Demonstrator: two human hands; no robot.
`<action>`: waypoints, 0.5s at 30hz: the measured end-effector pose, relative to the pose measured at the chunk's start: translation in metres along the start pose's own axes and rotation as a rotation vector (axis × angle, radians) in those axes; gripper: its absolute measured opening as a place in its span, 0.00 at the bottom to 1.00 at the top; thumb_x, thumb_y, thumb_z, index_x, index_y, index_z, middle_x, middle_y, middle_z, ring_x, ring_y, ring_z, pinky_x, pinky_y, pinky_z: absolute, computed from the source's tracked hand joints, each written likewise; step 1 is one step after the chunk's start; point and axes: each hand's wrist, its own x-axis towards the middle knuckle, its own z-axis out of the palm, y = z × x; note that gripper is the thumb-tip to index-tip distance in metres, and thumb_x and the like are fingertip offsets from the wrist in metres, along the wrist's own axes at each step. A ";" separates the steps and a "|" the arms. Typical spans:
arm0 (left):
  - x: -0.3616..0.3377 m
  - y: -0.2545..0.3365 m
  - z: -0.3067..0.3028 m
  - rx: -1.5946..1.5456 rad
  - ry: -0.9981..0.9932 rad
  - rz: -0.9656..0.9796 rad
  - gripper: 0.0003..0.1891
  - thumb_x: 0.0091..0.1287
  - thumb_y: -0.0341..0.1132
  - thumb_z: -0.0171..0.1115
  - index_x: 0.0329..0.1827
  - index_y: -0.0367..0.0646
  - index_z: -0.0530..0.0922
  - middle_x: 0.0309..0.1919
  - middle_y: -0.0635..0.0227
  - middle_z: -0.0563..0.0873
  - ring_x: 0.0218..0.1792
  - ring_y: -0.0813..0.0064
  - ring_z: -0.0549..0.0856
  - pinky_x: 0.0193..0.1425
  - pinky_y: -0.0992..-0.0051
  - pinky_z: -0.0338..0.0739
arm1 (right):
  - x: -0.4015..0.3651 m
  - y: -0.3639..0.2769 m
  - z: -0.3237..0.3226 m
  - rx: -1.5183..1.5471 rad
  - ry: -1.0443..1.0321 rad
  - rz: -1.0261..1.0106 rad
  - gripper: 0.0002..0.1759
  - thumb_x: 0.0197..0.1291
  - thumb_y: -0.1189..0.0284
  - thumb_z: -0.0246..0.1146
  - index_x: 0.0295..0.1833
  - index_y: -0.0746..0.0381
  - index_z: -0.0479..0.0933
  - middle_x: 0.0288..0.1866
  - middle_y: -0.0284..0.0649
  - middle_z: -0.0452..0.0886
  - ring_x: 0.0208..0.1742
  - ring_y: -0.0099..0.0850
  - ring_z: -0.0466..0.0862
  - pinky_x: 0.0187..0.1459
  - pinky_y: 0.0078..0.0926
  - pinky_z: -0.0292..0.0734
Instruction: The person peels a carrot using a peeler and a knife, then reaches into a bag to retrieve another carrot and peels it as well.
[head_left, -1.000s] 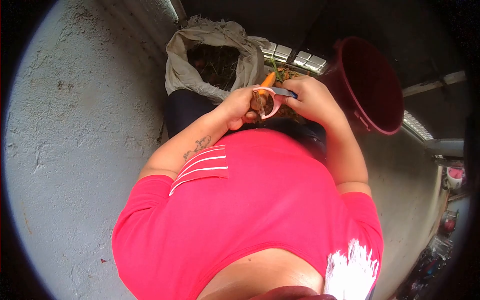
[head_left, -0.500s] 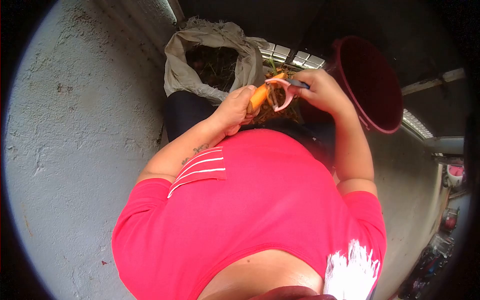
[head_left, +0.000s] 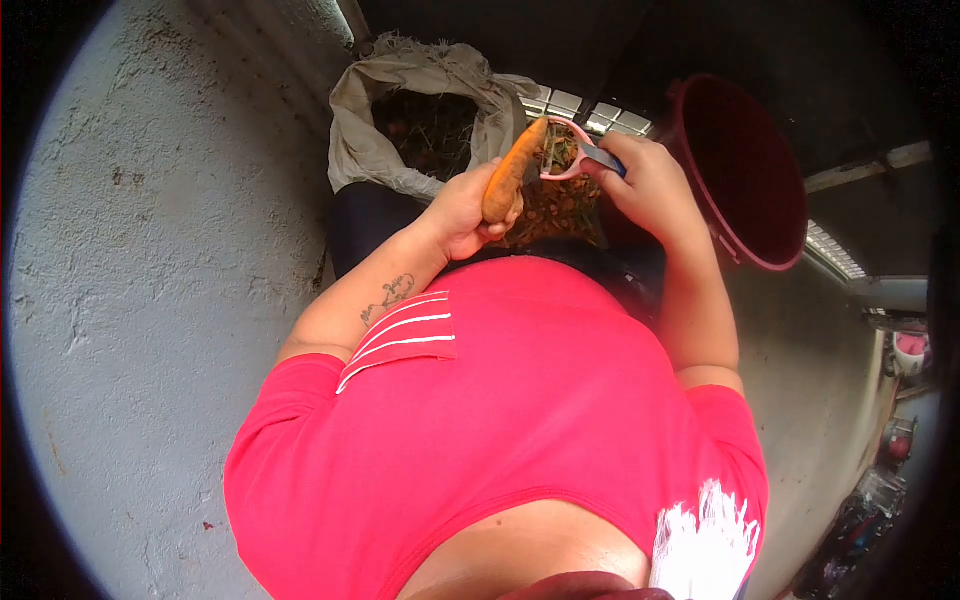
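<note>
My left hand is closed around the thick end of a carrot, which points up and away from me. Bright orange flesh shows along its left side, and duller, brownish skin on the lower right. In my right hand is a peeler with a pink Y-shaped head and a dark handle. Its blade is at the right of the carrot's tip. Below both lies a heap of orange and brown peelings in front of my lap.
A whitish woven sack stands open at the far left, with greenery and dark scraps inside. To the right a large dark red bucket leans with its mouth toward me. A rough grey wall rises close on my left.
The peeler has come off the carrot's middle toward its far tip and turned. The carrot is now tilted more upright, with more of its length showing.
</note>
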 end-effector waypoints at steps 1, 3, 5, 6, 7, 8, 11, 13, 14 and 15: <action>0.002 0.001 -0.002 0.007 -0.007 0.002 0.26 0.79 0.57 0.37 0.44 0.44 0.75 0.20 0.70 0.74 0.12 0.83 0.62 0.19 0.81 0.58 | 0.000 -0.002 0.001 -0.047 0.026 -0.001 0.14 0.59 0.61 0.66 0.37 0.63 0.79 0.33 0.49 0.82 0.39 0.50 0.82 0.38 0.45 0.75; 0.005 0.001 -0.009 -0.015 -0.053 -0.018 0.26 0.79 0.57 0.37 0.45 0.45 0.74 0.21 0.70 0.74 0.13 0.83 0.62 0.19 0.81 0.58 | 0.001 -0.008 -0.005 -0.154 0.044 0.038 0.13 0.59 0.63 0.67 0.34 0.63 0.77 0.33 0.48 0.81 0.40 0.49 0.82 0.38 0.46 0.75; 0.009 0.001 -0.019 -0.069 -0.135 -0.062 0.26 0.79 0.58 0.37 0.46 0.45 0.74 0.21 0.69 0.74 0.14 0.82 0.63 0.20 0.82 0.58 | 0.002 -0.001 -0.002 -0.194 0.097 0.059 0.12 0.58 0.64 0.66 0.35 0.63 0.78 0.34 0.48 0.82 0.40 0.49 0.82 0.38 0.45 0.75; 0.008 0.001 -0.014 -0.089 -0.084 -0.064 0.26 0.79 0.58 0.37 0.46 0.45 0.74 0.21 0.69 0.75 0.13 0.82 0.63 0.18 0.82 0.58 | 0.003 0.000 -0.002 -0.215 0.122 0.069 0.12 0.58 0.64 0.66 0.35 0.62 0.78 0.35 0.48 0.82 0.41 0.49 0.82 0.38 0.45 0.75; 0.007 0.000 -0.005 -0.109 -0.034 -0.065 0.27 0.79 0.59 0.37 0.45 0.45 0.75 0.21 0.69 0.75 0.12 0.82 0.63 0.17 0.83 0.58 | 0.001 -0.002 -0.004 -0.186 0.084 0.064 0.11 0.57 0.65 0.67 0.36 0.62 0.79 0.35 0.47 0.82 0.41 0.48 0.82 0.38 0.45 0.75; 0.005 0.001 0.000 -0.130 0.017 -0.067 0.27 0.79 0.60 0.37 0.45 0.45 0.75 0.21 0.69 0.76 0.11 0.83 0.63 0.16 0.84 0.57 | 0.001 -0.006 -0.004 -0.117 0.031 0.006 0.11 0.57 0.65 0.67 0.36 0.62 0.79 0.35 0.47 0.82 0.40 0.48 0.82 0.39 0.44 0.75; 0.007 0.000 0.000 -0.020 0.058 -0.053 0.29 0.79 0.59 0.38 0.43 0.42 0.76 0.22 0.68 0.78 0.11 0.82 0.66 0.14 0.84 0.57 | -0.005 -0.023 0.000 0.047 -0.104 -0.136 0.11 0.53 0.66 0.69 0.35 0.62 0.79 0.32 0.45 0.81 0.39 0.47 0.82 0.39 0.42 0.76; 0.012 -0.007 -0.009 -0.030 -0.013 -0.040 0.29 0.79 0.59 0.38 0.41 0.41 0.77 0.23 0.66 0.80 0.11 0.82 0.67 0.13 0.83 0.56 | -0.005 -0.032 0.004 0.041 -0.103 -0.230 0.12 0.54 0.63 0.69 0.34 0.60 0.79 0.31 0.43 0.81 0.38 0.46 0.82 0.38 0.44 0.76; 0.013 -0.010 -0.011 -0.034 -0.050 -0.031 0.30 0.79 0.59 0.39 0.40 0.40 0.78 0.23 0.65 0.81 0.11 0.82 0.67 0.12 0.83 0.56 | -0.005 -0.034 0.005 0.012 -0.107 -0.255 0.12 0.55 0.61 0.67 0.34 0.58 0.79 0.30 0.43 0.81 0.38 0.47 0.83 0.37 0.46 0.77; 0.011 -0.008 -0.003 -0.075 0.019 -0.054 0.30 0.79 0.58 0.40 0.38 0.39 0.78 0.23 0.63 0.81 0.10 0.82 0.67 0.12 0.83 0.56 | -0.004 -0.033 0.006 0.011 -0.141 -0.248 0.12 0.55 0.61 0.67 0.34 0.59 0.79 0.30 0.42 0.81 0.39 0.46 0.83 0.37 0.45 0.77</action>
